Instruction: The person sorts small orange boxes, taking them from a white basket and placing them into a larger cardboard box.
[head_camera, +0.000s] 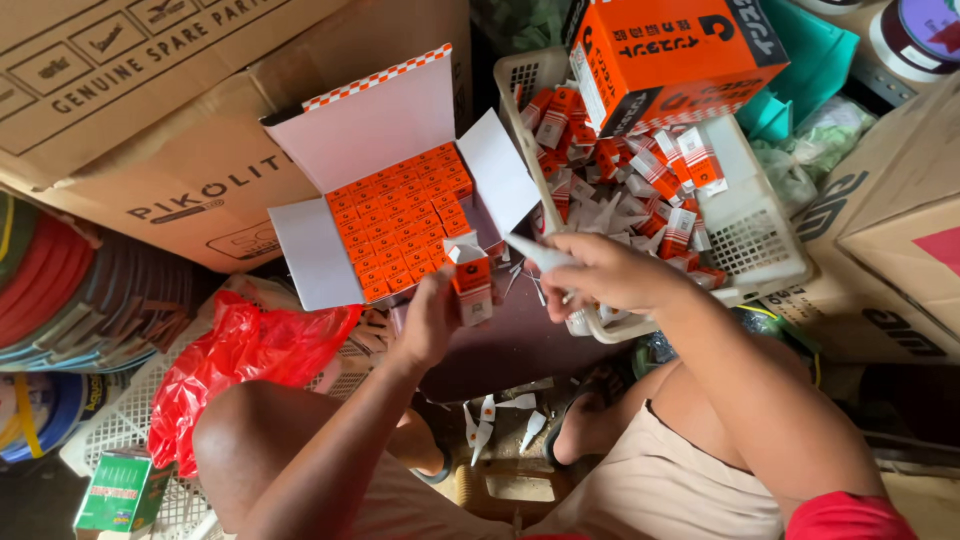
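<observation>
My left hand (432, 318) holds a small orange-and-white carton (472, 284) upright, its top flap open. My right hand (602, 275) grips a white pointed tube (540, 253), its tip aimed left toward the carton's open top. Just behind the hands lies an open white box (310, 255) packed with rows of orange cartons (402, 220). To the right, a white plastic basket (752, 230) holds a loose heap of orange-and-white cartons and white tubes (640, 180).
A large orange box (672, 55) rests on the basket's far edge. Brown cardboard boxes (140, 110) stand at left and right. A red plastic bag (235, 355) lies by my left knee. A few white tubes (485, 420) lie on the floor between my legs, a green box (115, 490) at bottom left.
</observation>
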